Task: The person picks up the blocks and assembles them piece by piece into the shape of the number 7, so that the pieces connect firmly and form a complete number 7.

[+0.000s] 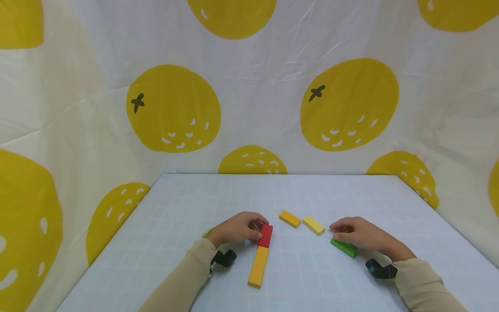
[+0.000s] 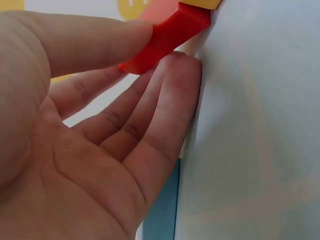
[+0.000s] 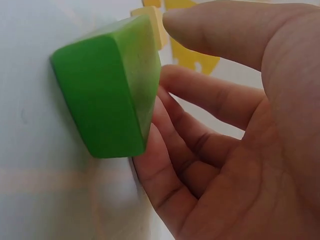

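Note:
My left hand (image 1: 238, 229) pinches a red block (image 1: 265, 235) between thumb and fingers; in the left wrist view the thumb (image 2: 125, 42) presses its side. The red block's near end meets an orange block (image 1: 258, 266), the two in one line. Whether the red block touches the table is hidden. My right hand (image 1: 364, 234) is at a green block (image 1: 344, 248) lying on the table. In the right wrist view its loosely bent fingers (image 3: 160, 155) lie along the far side of the green block (image 3: 95, 100), while the thumb (image 3: 200, 25) stands apart from it.
Between the hands, farther back, lie another orange block (image 1: 290, 219) and a pale yellow block (image 1: 313, 225). A light green piece (image 1: 206, 232) shows partly behind the left wrist. In the left wrist view a blue surface (image 2: 161, 205) appears below the fingers. A fruit-print cloth (image 1: 253, 108) hangs behind the table (image 1: 195, 190).

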Tool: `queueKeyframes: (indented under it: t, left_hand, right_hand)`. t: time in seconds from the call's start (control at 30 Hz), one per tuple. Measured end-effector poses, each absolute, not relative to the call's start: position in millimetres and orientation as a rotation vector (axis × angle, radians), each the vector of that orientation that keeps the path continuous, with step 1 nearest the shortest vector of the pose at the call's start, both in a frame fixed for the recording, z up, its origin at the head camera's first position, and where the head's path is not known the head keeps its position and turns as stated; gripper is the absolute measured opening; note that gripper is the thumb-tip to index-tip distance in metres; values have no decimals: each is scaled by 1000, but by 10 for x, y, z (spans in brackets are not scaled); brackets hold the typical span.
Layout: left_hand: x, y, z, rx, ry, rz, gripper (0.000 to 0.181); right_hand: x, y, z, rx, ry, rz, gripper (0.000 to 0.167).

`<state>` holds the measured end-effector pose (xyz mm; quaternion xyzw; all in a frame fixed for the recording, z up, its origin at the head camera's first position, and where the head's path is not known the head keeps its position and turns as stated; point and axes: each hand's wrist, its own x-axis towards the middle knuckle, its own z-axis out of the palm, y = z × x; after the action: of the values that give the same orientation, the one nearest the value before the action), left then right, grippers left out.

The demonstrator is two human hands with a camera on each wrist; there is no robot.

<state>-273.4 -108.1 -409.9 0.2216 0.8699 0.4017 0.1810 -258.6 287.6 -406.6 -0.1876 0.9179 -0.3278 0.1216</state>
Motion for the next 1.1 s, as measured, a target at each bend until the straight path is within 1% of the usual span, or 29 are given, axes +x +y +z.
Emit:
queueKeyframes:
  t: [0.23, 0.5, 0.77, 0.9, 1.1]
  left_hand:
    - [-2697, -1021, -4072, 580, 2509, 1091, 33]
    - [-2638, -1001, -4056, 550, 2531, 1034, 34]
    - [-2628, -1021, -4016, 566, 2595, 917, 41]
    - [-2630, -1039, -4013, 588, 2596, 897, 42]
    - [-2602, -1096, -4035, 619, 2514, 859, 51]
  right_hand:
    - [-2554, 2883, -4059, -606, 2676, -974, 42]
    - [-2530, 2856, -4082, -580, 2681, -972, 43]
    - [-2523, 2833, -4057, -508, 2705, -954, 46]
    - [-2527, 2833, -4051, -511, 2726, -954, 44]
    - [-2505, 2820, -4059, -522, 2751, -954, 44]
